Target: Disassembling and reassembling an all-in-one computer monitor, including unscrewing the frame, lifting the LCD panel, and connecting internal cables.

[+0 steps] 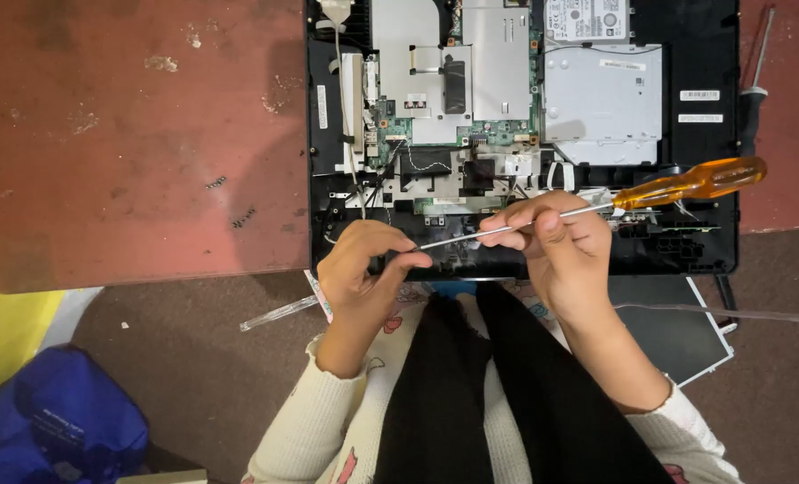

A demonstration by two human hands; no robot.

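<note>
Amber plastic marks the handle of the screwdriver, whose thin steel shaft slants down-left across the near edge of the opened laptop chassis. I see my right hand closed around the shaft's middle, handle jutting out to its right. My left hand pinches shut at the shaft's tip. The chassis sits at the near right of the reddish table; two small screws lie well left.

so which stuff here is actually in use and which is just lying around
In use: orange-handled screwdriver, held by right hand; left hand pinching its tip; opened laptop.

Lying about: loose screws, second screwdriver, blue bag, flat panel.
</note>
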